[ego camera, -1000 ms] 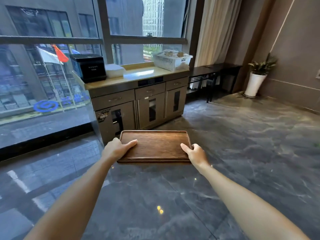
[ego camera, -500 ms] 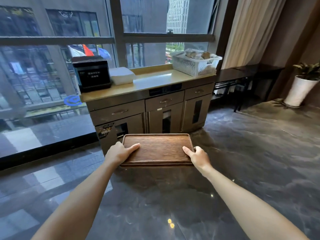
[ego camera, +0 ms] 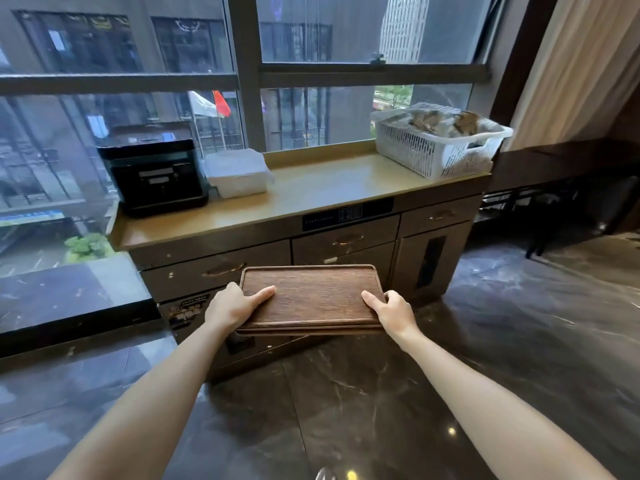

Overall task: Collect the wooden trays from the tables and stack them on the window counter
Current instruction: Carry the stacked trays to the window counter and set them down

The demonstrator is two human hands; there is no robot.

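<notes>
A person's left hand [ego camera: 231, 306] and right hand [ego camera: 393, 311], fingers clamped on stacked wooden trays [ego camera: 311, 296], carry them just before the window worktop [ego camera: 311, 188], where none yet sits.

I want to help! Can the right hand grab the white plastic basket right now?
Probably not: the right hand is gripping the brown wooden trays, and the white plastic basket sits far back on the tan counter.

Wooden trays [ego camera: 313, 296], apparently two stacked, are gripped by left hand [ego camera: 230, 306] and right hand [ego camera: 391, 311] before the window counter [ego camera: 311, 192].
</notes>
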